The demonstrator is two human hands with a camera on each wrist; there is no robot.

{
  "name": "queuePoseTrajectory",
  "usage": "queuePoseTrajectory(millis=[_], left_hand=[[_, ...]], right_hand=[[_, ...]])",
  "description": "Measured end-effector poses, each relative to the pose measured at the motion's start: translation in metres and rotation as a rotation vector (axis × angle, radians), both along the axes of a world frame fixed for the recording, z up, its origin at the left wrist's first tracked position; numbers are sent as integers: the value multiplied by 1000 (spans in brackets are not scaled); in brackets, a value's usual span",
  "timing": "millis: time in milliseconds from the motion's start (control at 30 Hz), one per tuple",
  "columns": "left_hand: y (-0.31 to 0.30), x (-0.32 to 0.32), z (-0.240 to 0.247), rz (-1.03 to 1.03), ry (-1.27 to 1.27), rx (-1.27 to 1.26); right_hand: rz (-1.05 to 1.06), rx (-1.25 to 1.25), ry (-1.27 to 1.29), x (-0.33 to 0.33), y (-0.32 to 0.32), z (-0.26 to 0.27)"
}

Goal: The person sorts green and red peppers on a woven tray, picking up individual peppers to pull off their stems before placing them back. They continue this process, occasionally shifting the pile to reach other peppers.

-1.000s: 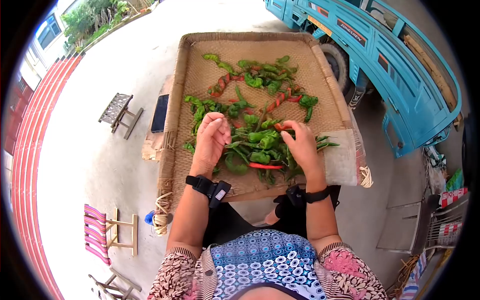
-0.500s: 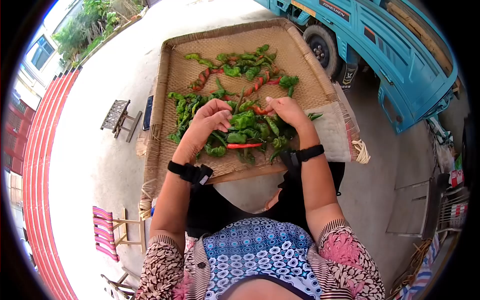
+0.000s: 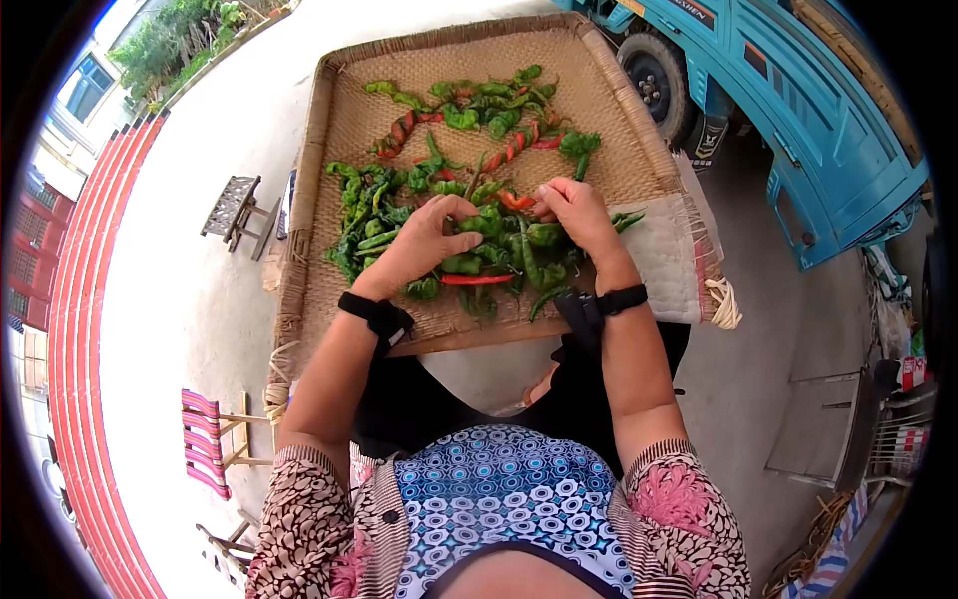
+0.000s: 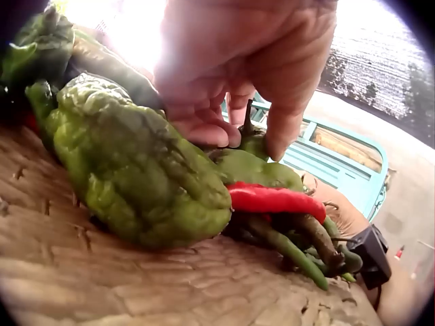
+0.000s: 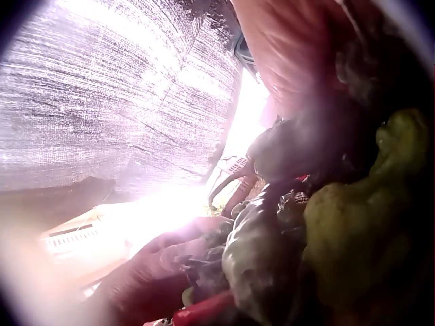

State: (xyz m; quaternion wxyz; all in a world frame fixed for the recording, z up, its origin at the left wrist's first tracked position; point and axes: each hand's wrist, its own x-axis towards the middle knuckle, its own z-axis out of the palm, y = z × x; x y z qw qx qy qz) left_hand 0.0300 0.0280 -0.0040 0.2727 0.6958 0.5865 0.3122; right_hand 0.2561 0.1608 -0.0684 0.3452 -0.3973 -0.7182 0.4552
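Low over the near heap of peppers, my left hand [image 3: 431, 238] has its thumb and fingertips around a green pepper [image 3: 486, 221]. In the left wrist view its dark stem rises between thumb and fingers. Opposite, my right hand [image 3: 581, 215] pinches at the right end of an orange-red pepper [image 3: 516, 201]; the fingertips hide that end. A long red chili [image 3: 477, 280] lies across the front of the heap. Close to the left wrist camera is a wrinkled green pepper [image 4: 136, 166]. The right wrist view is dim and glary.
The peppers lie in a woven tray [image 3: 329, 125] with a pale patch [image 3: 659, 250] at its right. Farther back sit more peppers, including a twisted red one [image 3: 394, 135]. A blue cargo vehicle [image 3: 808, 120] stands at the right, a small stool [image 3: 232, 205] at the left.
Both hands have come down onto the peppers. The left has reached rightward and spread its thumb and fingers around a green one. The right hand's fingers have closed together by the orange-red pepper.
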Motion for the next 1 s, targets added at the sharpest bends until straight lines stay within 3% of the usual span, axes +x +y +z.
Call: queuePoseTrajectory(millis=[67,133,167,267,333,400,500,600,767,867,1000], left_hand=[[-2,-1,7,73,-203,-105],[0,-13,14,103,-453,-63],[-1,-24,23,187,-414,-28],[-7,-69,36,552,-452,94],[-1,-145,1,788,-5,272],[-21,-115,42,1203,575,136],[-23,-156,18,1313,465,-10],[-29,-192,-8,932,-124,-184],[-41,-173,-15,1022,-220,138],[-57,-137,18,1056,-335,92],[-98,-120,17,1038,-398,180]], right_hand=[[-119,95,15,1,-4,9],[-435,459,-41,9,1,19],[-589,643,-69,15,4,20],[-848,629,-107,30,11,23],[-841,558,-298,38,3,48],[-829,461,-494,45,7,65],[-826,261,-736,73,33,66],[-842,98,-759,96,67,43],[-703,83,-436,124,85,25],[-792,-74,-389,139,74,35],[-798,-30,-205,153,36,26]])
